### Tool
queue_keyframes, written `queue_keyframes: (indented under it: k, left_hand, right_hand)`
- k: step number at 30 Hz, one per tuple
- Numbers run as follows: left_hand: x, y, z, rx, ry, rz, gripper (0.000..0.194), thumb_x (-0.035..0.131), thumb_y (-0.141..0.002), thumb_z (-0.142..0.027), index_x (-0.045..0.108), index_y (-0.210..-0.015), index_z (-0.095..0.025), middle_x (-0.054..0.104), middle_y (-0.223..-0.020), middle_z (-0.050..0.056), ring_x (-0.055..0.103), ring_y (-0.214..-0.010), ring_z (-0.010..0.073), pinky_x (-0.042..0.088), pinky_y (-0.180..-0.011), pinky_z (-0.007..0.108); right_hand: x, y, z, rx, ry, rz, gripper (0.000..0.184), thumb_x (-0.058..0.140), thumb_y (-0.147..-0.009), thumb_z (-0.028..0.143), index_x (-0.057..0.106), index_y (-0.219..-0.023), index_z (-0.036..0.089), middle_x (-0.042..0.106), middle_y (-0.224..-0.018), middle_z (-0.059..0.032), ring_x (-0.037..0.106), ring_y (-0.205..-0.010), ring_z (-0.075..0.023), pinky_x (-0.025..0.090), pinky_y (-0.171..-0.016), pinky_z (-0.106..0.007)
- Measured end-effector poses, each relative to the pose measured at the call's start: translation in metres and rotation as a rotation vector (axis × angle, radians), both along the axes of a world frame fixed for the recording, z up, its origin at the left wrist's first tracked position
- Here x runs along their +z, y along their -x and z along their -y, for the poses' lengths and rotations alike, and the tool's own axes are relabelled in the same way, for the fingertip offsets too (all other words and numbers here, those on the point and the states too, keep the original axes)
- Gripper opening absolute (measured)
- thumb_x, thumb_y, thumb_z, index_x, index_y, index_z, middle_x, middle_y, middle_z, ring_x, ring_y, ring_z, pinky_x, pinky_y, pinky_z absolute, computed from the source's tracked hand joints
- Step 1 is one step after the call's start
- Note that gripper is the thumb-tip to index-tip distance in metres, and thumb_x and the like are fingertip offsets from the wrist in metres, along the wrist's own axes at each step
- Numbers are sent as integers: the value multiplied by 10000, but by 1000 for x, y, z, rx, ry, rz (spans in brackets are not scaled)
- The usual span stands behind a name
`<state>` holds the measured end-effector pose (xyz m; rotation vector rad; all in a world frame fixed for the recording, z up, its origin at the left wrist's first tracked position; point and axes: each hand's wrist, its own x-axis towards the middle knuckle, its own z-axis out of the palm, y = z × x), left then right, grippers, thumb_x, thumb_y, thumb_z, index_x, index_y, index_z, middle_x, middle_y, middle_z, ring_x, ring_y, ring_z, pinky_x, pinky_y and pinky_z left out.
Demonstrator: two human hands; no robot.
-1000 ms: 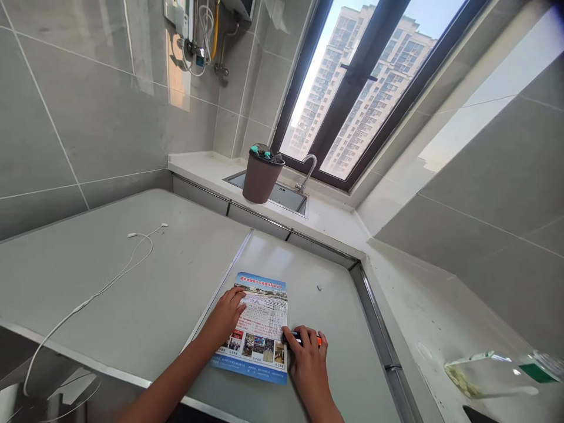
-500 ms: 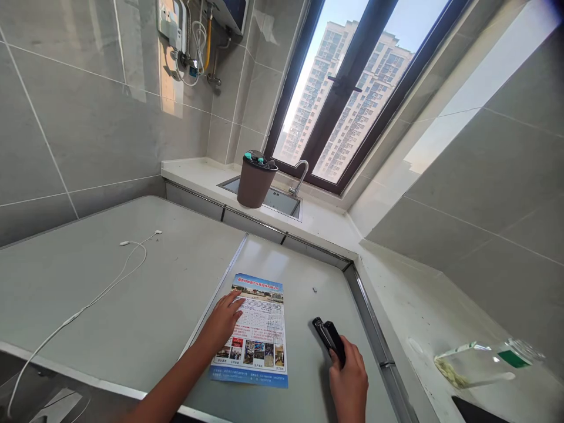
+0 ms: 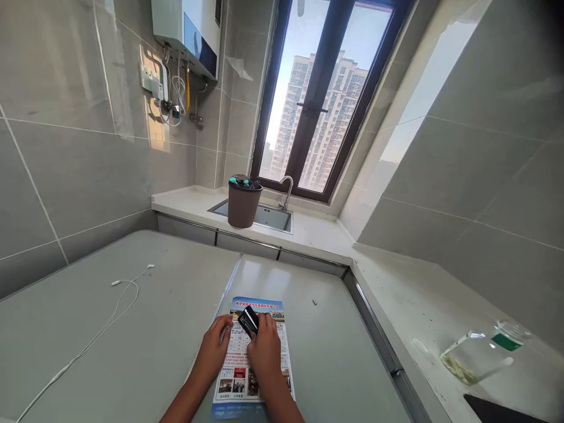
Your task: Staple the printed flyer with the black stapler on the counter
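Observation:
A printed flyer (image 3: 238,371) with blue bands and small photos lies on the grey table. My right hand (image 3: 265,346) is closed around a black stapler (image 3: 248,321), held over the upper middle of the sheet; whether it touches the paper I cannot tell. Along the flyer's left edge rests my left hand (image 3: 214,343), its fingers slightly bent and its thumb apart from them. Part of the lower flyer is hidden under my right hand and forearm. A tiny metallic piece (image 3: 314,302) lies on the table to the right of the flyer.
On the table's left lies a white cable (image 3: 106,323). Behind, a brown bin (image 3: 244,207) stands by the sink (image 3: 275,218) and faucet (image 3: 287,191). A clear glass jar (image 3: 480,352) lies on the right counter (image 3: 396,282), near a black flat object (image 3: 493,408).
My right hand has brought the stapler left from the bare table to over the flyer. My left hand has drawn back towards the sheet's left edge. The view has tilted up.

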<state>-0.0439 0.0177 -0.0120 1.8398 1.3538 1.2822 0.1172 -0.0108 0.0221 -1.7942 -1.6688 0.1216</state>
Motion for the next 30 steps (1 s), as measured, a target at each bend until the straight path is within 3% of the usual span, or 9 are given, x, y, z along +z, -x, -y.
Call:
queue_keyframes:
  k: [4, 8, 11, 13, 16, 20, 23, 27, 30]
  left_hand:
    - [-1, -1, 0, -6, 19, 2, 241, 474, -954, -358, 673, -928, -225, 731, -1157, 98, 685, -1120, 279, 542, -1004, 471]
    - [-3, -1, -1, 10, 23, 6, 266, 432, -952, -338, 661, -868, -233, 732, -1132, 96, 678, -1148, 278, 532, -1026, 480]
    - [-2, -1, -2, 15, 26, -1, 267, 428, -944, -327, 665, -863, -235, 731, -1133, 92, 677, -1152, 276, 539, -1015, 477]
    - [-2, -1, -2, 20, 30, 2, 260, 436, -932, -323, 672, -867, -236, 734, -1130, 90, 682, -1138, 277, 544, -1007, 478]
    - [-2, 0, -2, 27, 56, 22, 262, 426, -913, -303, 680, -899, -239, 739, -1131, 83, 686, -1131, 274, 532, -1024, 488]
    - [3, -1, 0, 31, 94, 12, 227, 481, -909, -354, 674, -937, -237, 735, -1110, 81, 688, -1101, 275, 541, -996, 456]
    - [12, -4, 5, -14, 85, -12, 297, 508, -933, -453, 653, -803, -228, 728, -1029, 76, 690, -1006, 264, 552, -926, 385]
    - [17, -8, 9, -62, 151, -16, 544, 426, -968, -564, 573, -577, -215, 695, -873, 67, 659, -775, 229, 548, -753, 317]
    - [14, -8, 8, -56, 161, -15, 585, 455, -940, -578, 535, -488, -215, 695, -852, 70, 648, -733, 227, 542, -726, 318]
  right_hand:
    - [-21, -32, 13, -65, -114, 67, 543, 485, -707, 3, 604, -1198, 199, 651, -1172, -128, 625, -1108, -309, 508, -891, -397]
    - [-50, -98, 39, -168, -254, 127, 496, 476, -758, 59, 606, -1203, 235, 672, -1157, -124, 651, -1068, -317, 515, -897, -427]
    - [-61, -151, 60, -232, -247, 144, 384, 468, -822, 169, 624, -1166, 235, 696, -1111, -125, 672, -1010, -327, 533, -844, -438]
    - [-57, -181, 70, -238, -177, 112, 342, 483, -847, 249, 636, -1152, 237, 705, -1102, -123, 683, -984, -319, 543, -809, -419]
    - [-38, -217, 78, -174, -59, 10, 327, 572, -859, 414, 643, -1130, 246, 717, -1080, -102, 695, -944, -281, 544, -777, -354]
    - [-20, -271, 79, -308, 28, 5, 434, 455, -890, 620, 569, -679, 258, 671, -713, -68, 639, -663, -245, 470, -648, -334]
    - [-27, -307, 77, -323, 205, 71, 506, 396, -872, 615, 486, -508, 275, 622, -556, -73, 601, -564, -253, 372, -558, -334]
    - [-46, -327, 76, -321, 297, 81, 440, 410, -866, 563, 684, -654, 291, 744, -753, -102, 690, -710, -289, 361, -562, -324]
    - [-51, -324, 76, -327, 285, 115, 426, 407, -885, 530, 686, -674, 287, 745, -773, -109, 695, -723, -291, 377, -576, -329]
